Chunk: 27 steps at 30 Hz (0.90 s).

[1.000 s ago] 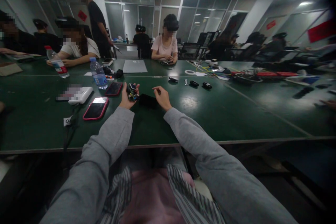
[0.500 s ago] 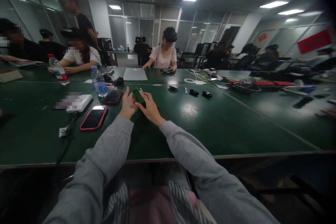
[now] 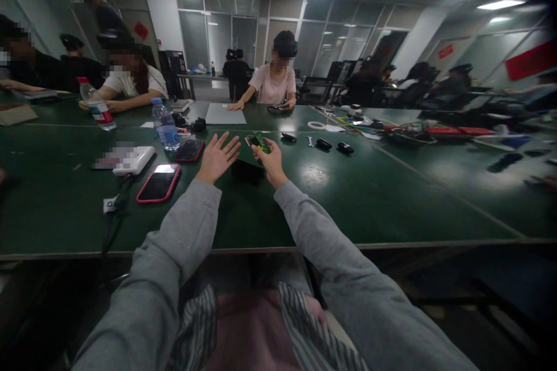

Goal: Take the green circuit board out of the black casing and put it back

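Board [image 3: 261, 142], flat green, pinched by right hand [image 3: 272, 163]; left hand [image 3: 216, 158] splayed.

We can't ID the small green item [image 3: 261, 141]: too small, & partly behind fingers [image 3: 266, 149] of the right hand [image 3: 273, 163]. The dark flat thing [image 3: 243, 171] on the bench [image 3: 348, 197] is part hidden by that hand. Our grey sleeves [image 3: 183, 255] run off the btm edge.

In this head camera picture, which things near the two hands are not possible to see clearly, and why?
- Small green board in the right hand: head view, tiny and blurred; the hand covers its lower part.
- Black object on the green table between the hands: head view, too dark; the right hand overlaps it.
- White box beside the pink-cased phone: head view, its left part is pixelated.
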Each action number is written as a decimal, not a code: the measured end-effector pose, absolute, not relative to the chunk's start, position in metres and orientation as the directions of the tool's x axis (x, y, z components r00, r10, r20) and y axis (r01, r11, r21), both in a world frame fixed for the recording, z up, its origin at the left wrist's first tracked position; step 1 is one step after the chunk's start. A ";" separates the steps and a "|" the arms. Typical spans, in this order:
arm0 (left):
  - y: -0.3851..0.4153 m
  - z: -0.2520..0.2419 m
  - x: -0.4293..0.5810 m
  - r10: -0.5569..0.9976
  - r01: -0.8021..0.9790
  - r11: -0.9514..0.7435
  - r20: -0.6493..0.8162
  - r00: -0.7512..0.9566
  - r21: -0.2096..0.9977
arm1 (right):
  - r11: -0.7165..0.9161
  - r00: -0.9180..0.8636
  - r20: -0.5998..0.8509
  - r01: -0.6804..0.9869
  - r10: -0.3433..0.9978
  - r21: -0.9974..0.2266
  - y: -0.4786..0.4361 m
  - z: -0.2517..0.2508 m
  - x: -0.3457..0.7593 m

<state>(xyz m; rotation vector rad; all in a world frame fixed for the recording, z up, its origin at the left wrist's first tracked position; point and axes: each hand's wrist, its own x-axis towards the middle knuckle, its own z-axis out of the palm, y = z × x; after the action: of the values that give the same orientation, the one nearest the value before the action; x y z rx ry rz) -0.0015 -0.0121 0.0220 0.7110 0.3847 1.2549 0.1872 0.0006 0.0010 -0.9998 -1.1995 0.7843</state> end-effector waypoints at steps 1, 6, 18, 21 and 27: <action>-0.010 0.019 -0.007 0.968 -0.740 0.120 0.086 0.234 0.662 | 0.411 0.218 0.420 0.087 0.881 -0.907 -0.001 0.000 0.186; -0.005 0.009 -0.024 0.999 -0.792 0.040 -0.004 0.047 0.609 | 0.574 0.026 0.631 0.386 0.776 -0.722 -0.018 -0.007 0.176; 0.004 -0.005 -0.021 0.996 -0.724 0.083 -0.068 0.050 0.685 | 0.486 -0.188 0.632 0.806 0.751 -0.338 -0.012 -0.024 0.304; 0.006 -0.011 -0.021 0.996 -0.693 0.088 -0.074 0.050 0.715 | 0.305 -0.070 0.629 0.912 0.774 -0.274 -0.004 -0.029 0.388; 0.007 -0.015 -0.013 0.990 -0.610 0.139 -0.107 0.089 0.780 | -0.292 0.397 0.626 0.918 0.671 -0.269 -0.017 -0.038 0.591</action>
<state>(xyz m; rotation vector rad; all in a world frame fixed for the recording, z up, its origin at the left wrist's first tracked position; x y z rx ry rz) -0.0131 0.0074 -0.0150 0.6488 0.7392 1.3228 0.5914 -0.0171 -0.0381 -2.0596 -1.3519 -0.5344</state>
